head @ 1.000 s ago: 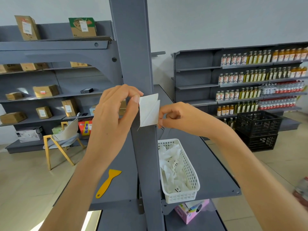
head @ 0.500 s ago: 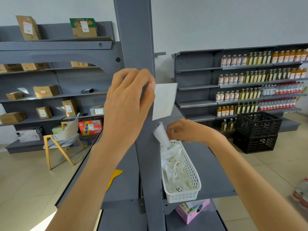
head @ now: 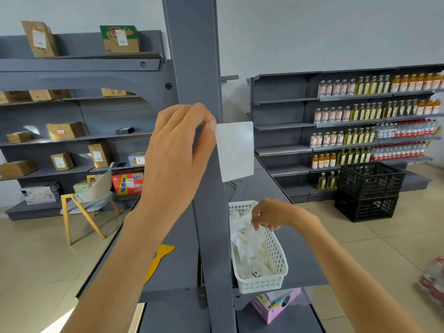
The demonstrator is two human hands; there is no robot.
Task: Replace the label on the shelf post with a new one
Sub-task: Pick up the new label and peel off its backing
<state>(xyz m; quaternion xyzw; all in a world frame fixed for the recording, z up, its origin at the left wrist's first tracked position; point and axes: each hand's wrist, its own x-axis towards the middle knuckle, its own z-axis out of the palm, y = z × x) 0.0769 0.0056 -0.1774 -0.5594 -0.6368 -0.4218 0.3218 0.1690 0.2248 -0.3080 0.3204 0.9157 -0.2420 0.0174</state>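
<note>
A tall grey shelf post [head: 192,56] rises through the middle of the view. My left hand [head: 177,150] is raised in front of it and pinches the left edge of a blank white label [head: 235,150], which hangs to the right of the post. My right hand [head: 269,216] is low over a white plastic basket [head: 262,282] on the shelf, its fingers closed on a crumpled white backing strip [head: 252,233] at the heap of paper scraps inside.
A yellow scraper [head: 161,258] lies on the grey shelf left of the post, partly behind my forearm. A pink box [head: 274,306] sits below the basket. Black crates [head: 370,188], bottle shelves and a wooden chair [head: 86,200] stand farther off.
The label and its backing have come apart. My left hand lifted the label up beside the post, while my right hand carried the backing strip down into the basket.
</note>
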